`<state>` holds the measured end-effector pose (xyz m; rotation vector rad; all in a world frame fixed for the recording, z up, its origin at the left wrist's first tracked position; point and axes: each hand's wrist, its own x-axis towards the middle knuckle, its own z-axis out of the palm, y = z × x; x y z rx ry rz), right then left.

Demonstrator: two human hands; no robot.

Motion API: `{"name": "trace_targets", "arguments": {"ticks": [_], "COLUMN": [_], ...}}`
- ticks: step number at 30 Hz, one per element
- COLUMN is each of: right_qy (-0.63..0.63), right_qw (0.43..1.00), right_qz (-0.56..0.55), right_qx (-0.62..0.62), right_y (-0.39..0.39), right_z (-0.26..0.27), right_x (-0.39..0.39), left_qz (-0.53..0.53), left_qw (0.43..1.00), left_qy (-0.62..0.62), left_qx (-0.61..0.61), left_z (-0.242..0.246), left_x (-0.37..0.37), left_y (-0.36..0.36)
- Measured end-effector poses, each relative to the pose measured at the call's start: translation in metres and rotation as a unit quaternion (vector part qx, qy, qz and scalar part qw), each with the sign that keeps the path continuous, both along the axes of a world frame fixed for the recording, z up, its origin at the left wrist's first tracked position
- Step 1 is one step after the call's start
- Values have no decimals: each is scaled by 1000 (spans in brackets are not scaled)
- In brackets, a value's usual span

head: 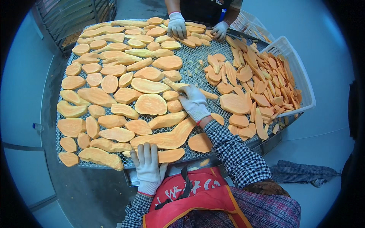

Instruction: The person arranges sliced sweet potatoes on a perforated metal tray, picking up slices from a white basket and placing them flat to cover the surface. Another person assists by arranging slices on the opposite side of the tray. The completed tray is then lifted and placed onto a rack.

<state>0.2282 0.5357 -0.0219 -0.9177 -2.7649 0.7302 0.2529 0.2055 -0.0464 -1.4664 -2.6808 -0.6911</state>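
Observation:
Rows of peeled sweet potato slices [151, 104] lie flat on a mesh drying tray [189, 61]. My left hand [148, 164], in a white knit glove, rests with fingers spread on the tray's near edge, its fingertips touching a slice [171, 155]. My right hand [194, 100], gloved too, has thumb and fingers at a long narrow slice [209, 94] right of the middle; whether it grips the slice is hard to tell. A heap of loose slices [256, 85] spills from a tipped white plastic crate [303, 77] onto the tray's right side.
Across the tray, a co-worker's two gloved hands [177, 25] touch slices at the far edge. More white crates [251, 24] stand behind at the far right. A metal rack with trays [74, 20] is at the far left. A checked cloth [305, 171] lies at the right.

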Motion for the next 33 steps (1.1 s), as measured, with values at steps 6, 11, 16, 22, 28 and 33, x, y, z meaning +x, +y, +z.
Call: {"name": "trace_targets", "arguments": {"ticks": [6, 11, 16, 22, 28, 33], "right_qy": [-104, -162, -143, -165, -202, -113], "right_qw": [993, 984, 989, 980, 974, 989], "right_qz": [-56, -69, -46, -70, -86, -89], "right_qx": [-26, -1, 1, -89, -61, -42], "right_y": [-23, -21, -16, -8, -14, -9], "right_z": [26, 22, 19, 25, 31, 12], "right_x": [1, -13, -8, -15, -32, -20], "left_qz": [6, 1, 2, 2, 3, -8], "left_qw": [1000, 1000, 1000, 1000, 1000, 1000], "left_qy": [-19, -18, -12, -16, -2, 2], "left_qx": [-12, 6, 7, 6, 9, -3], "left_z": [0, 0, -2, 0, 0, 2], "left_x": [0, 0, -1, 1, 1, -3], "left_y": [-1, -1, 0, -1, -2, 2]}}
